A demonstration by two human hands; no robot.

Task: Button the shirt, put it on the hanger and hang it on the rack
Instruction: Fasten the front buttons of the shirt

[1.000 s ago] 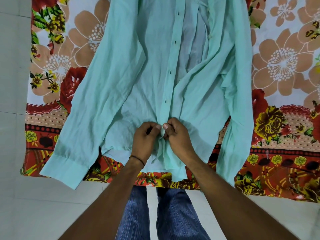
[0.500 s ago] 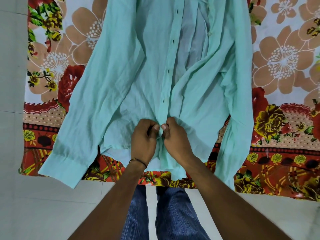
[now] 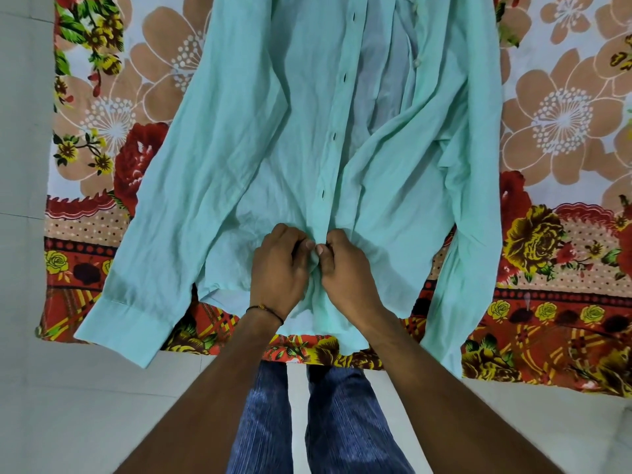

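Both my hands are pinched tight on the shirt [image 3: 239, 131]. My left hand [image 3: 278, 265] and right hand [image 3: 345, 271] squeeze its two front edges together, low in the middle of the frame. I think this is to push the bottom button through; I cannot see that button. The flowered sheet [image 3: 564, 114] lies flat so the shirt can spread out. The shirt fills the upper middle and reaches up from my hands. The strip of holes [image 3: 333, 138] runs up from my grip, open above. One small button [image 3: 416, 63] shows near the top, right of middle.
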